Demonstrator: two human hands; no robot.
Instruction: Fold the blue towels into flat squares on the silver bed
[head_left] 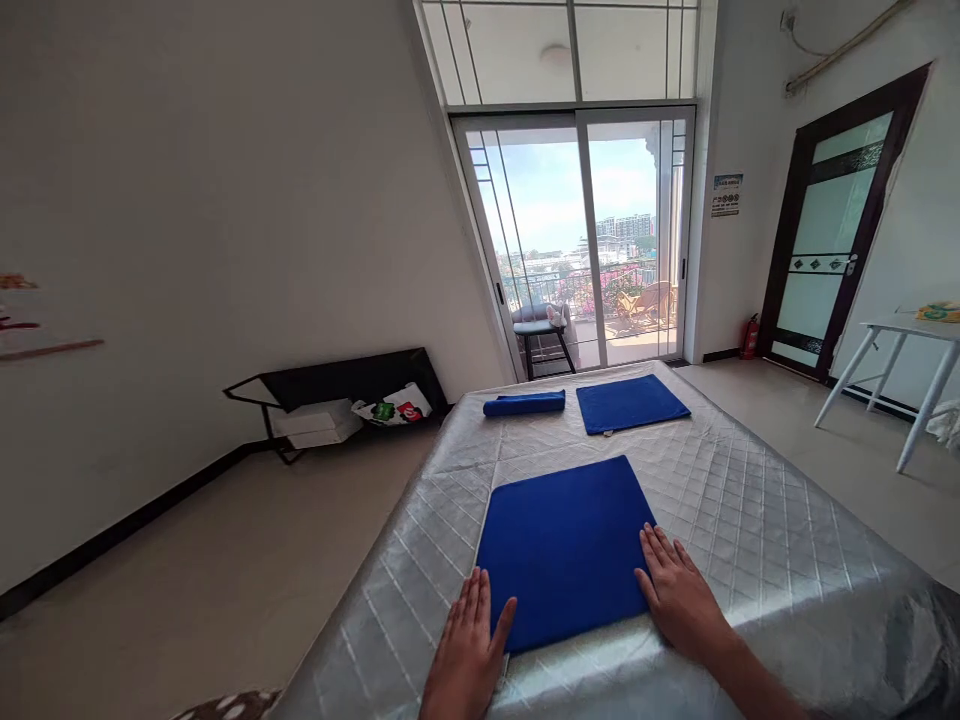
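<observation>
A flat blue cloth rectangle (566, 550), like a cushion cover, lies spread on the quilted mattress (720, 490) in front of me. My left hand (469, 640) rests at its near left edge, fingers stretched out and thumb spread onto the cloth. At the right edge, my right hand (679, 590) lies with its fingers extended, fingertips on the cloth's border. Neither hand grips anything. Farther back on the mattress are a second flat blue cloth (634, 403) with a small pale tag and a rolled or folded blue cloth (524, 403).
To the left on the floor stands a black-framed rack (345, 385) with a white box (319, 425) and a printed bag (394, 408). Beyond the mattress is a stool (544, 330) by the sliding glass door (525, 220). A white table (911, 325) stands at right.
</observation>
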